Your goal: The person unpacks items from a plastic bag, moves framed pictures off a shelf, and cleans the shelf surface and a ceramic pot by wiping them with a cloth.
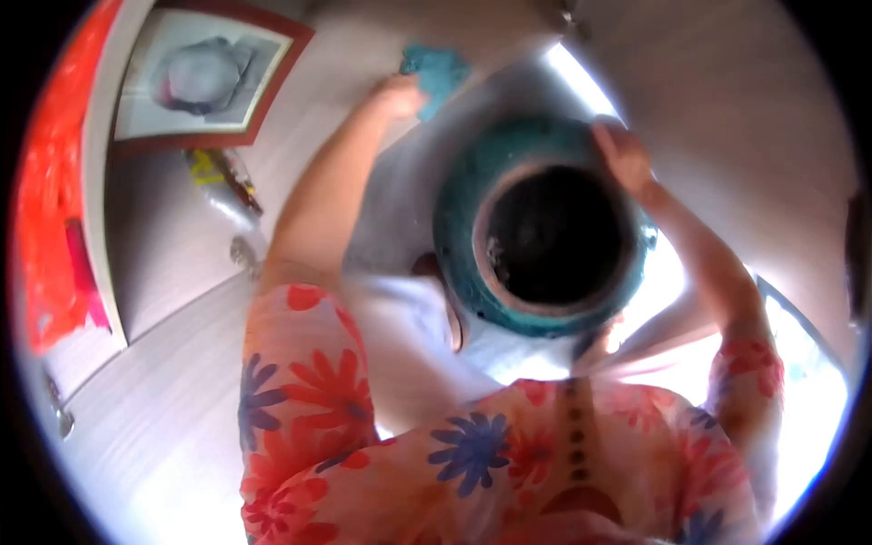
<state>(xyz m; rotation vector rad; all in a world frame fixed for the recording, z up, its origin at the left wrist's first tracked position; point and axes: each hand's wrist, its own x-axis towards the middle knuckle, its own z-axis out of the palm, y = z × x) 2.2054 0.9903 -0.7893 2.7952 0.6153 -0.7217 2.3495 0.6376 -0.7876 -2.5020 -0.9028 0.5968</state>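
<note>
My left hand (400,96) is closed on a teal cloth (438,78) at the upper middle, over a pale wooden surface. A large round green-blue pot (460,227) with a wide dark opening and a paler inner rim is in front of my chest. At the pot's upper right edge, my right hand (625,156) rests against its outer side, gripping it. The far side of the pot, and part of my right fingers, are blurred. The inside of the pot is too dark to make out.
A framed picture (259,77) lies at the upper left, near a clear packet with a yellow label (205,167). Red plastic material (56,200) hangs at the far left. A wooden panel (745,118) stands at the right. Bright light comes from the lower right.
</note>
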